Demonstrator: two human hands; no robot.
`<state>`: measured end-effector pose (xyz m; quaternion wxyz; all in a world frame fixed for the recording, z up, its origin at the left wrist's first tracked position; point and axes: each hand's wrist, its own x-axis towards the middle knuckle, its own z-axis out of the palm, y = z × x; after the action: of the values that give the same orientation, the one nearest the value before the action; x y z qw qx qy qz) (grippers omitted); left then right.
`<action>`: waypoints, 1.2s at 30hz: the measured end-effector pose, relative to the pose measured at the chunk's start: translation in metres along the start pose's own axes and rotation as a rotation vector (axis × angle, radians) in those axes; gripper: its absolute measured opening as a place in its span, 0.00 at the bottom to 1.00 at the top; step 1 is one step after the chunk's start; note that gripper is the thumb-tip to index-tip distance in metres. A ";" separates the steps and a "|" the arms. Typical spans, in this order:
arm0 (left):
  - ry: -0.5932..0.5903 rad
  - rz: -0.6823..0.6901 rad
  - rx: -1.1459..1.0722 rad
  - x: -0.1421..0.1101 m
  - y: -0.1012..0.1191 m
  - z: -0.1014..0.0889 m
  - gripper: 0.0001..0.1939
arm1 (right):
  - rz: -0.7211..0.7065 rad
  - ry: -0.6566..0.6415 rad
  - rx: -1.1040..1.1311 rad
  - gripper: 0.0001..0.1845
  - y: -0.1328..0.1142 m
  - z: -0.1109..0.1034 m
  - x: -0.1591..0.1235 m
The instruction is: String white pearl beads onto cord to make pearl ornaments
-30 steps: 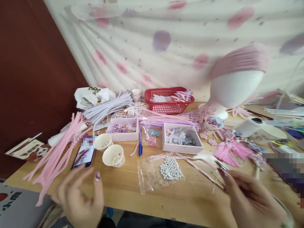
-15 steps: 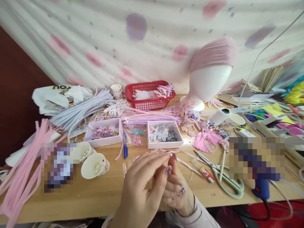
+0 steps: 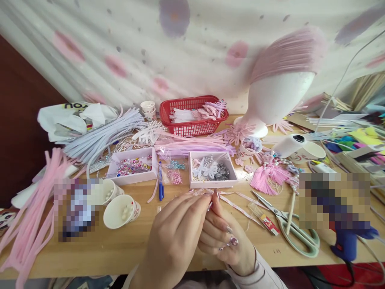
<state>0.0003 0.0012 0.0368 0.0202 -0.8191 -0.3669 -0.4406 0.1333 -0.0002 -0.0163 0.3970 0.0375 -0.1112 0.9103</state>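
over the near mid of the table (image 3: 105, 253), the l. hand (image 3: 177, 228) & the r. hand (image 3: 225, 237) are held together, fingertips meeting. the l. is kept back-up, fingers bent & angled to the right; the r. is tilted up from a pale sleeve (image 3: 258, 271), its lower fingers curled w/ nails shown. the upper tips are drawn close as in a pinch, but what, if anything, is gripped can't be told, tips partly hidden. pink ribbon (image 3: 236, 206) is laid just right of them, the white box (image 3: 213, 184) just beyond on the far side, scissors (image 3: 282, 221) nr the r. hand.
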 end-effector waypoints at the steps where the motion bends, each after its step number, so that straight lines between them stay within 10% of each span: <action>1: -0.011 0.001 0.000 0.000 0.000 -0.001 0.10 | 0.004 0.007 -0.006 0.38 0.000 0.000 -0.001; 19: 0.038 -0.109 -0.059 0.005 0.002 0.000 0.07 | -0.070 0.023 0.017 0.37 -0.004 0.007 -0.006; 36: -0.014 0.056 0.022 0.005 -0.004 -0.001 0.06 | -0.061 0.121 -0.099 0.39 0.000 0.018 -0.002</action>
<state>-0.0016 0.0066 0.0401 0.0391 -0.8318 -0.3488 -0.4299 0.1347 -0.0055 0.0007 0.4317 -0.0340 -0.1308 0.8918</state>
